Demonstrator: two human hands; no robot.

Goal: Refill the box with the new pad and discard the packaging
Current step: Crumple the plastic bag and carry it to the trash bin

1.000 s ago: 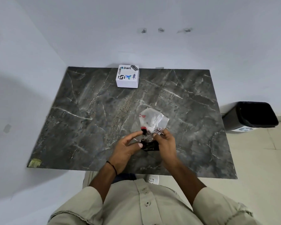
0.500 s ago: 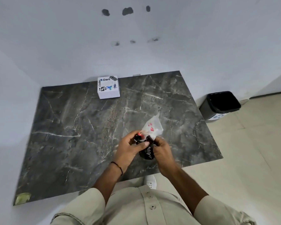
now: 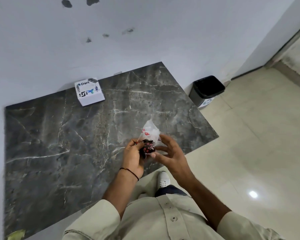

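Observation:
A white box [image 3: 90,91] with stickers on its lid stands shut at the far edge of the dark marble table [image 3: 62,139], against the wall. Over the table's right front corner my left hand [image 3: 132,155] grips a small black pack with red marks [image 3: 148,147]. A crumpled clear plastic wrapper [image 3: 150,131] with red print sticks up behind it. My right hand [image 3: 170,151] is at the wrapper's lower right with fingers spread, touching the plastic; whether it grips it is unclear.
A black bin [image 3: 207,89] with an open top stands on the tiled floor just past the table's right edge, by the wall. A white shoe [image 3: 163,179] shows below my hands. A yellowish scrap [image 3: 16,234] lies at the table's near left corner.
The view has swung right, bringing the bin nearer the middle. My hands have shifted toward the table's right front corner, the black pack has turned, and my right fingers have spread.

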